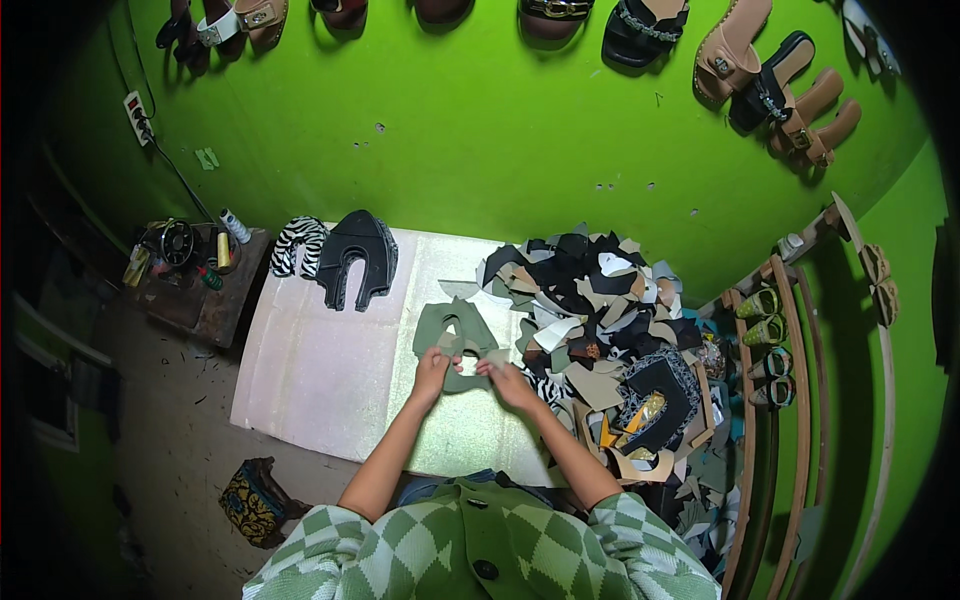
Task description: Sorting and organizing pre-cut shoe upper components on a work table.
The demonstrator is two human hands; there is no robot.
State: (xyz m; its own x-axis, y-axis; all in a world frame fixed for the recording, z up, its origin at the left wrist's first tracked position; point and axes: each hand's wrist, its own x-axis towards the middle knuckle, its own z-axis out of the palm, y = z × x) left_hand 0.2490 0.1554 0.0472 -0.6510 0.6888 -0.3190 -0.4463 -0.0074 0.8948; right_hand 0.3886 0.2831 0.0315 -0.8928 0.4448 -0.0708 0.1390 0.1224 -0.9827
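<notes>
Pinching green cutout (430,328) w/ left hand (431,374); can't tell re right hand's (508,384) grip, at R edge; extending fwd btwn both, long axis approx. fore-aft.

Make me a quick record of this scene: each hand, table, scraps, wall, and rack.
Left hand: gripping green material
Right hand: at the material's right side; grip unclear
Table: zebra-striped piece and black piece side by side, far left
Scraps: mixed-colour heap, right side
Wall: green, sandals along the top
Rack: wooden, right, holding green footwear
</notes>
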